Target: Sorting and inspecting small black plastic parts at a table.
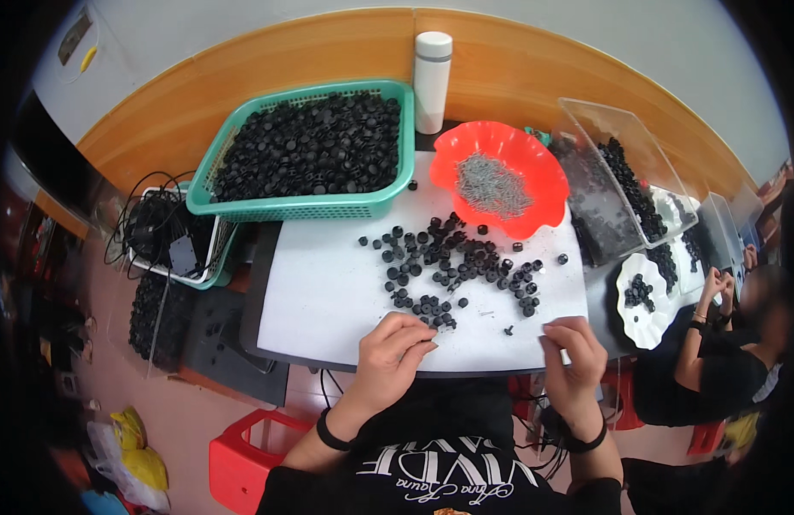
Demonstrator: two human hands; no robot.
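My left hand (392,354) is at the table's front edge, thumb and fingers pinched together beside the near end of a pile of small black round plastic parts (431,305). Whatever is between its fingertips is too small to make out. To the right, my right hand (577,356) is also at the front edge, its fingers curled into a pinch, and its contents cannot be told. A single small dark part (508,330) lies on the white table sheet (319,292) between the two hands. Behind the pile, a red wavy-rimmed dish (541,172) holds many thin metal pins or screws.
A green basket (302,209) full of black caps stands at the back left, near a white bottle (431,86). Clear plastic bins (620,129) and a white scalloped plate (641,330) are on the right, where another person (714,360) sits. A red stool (242,463) stands lower left.
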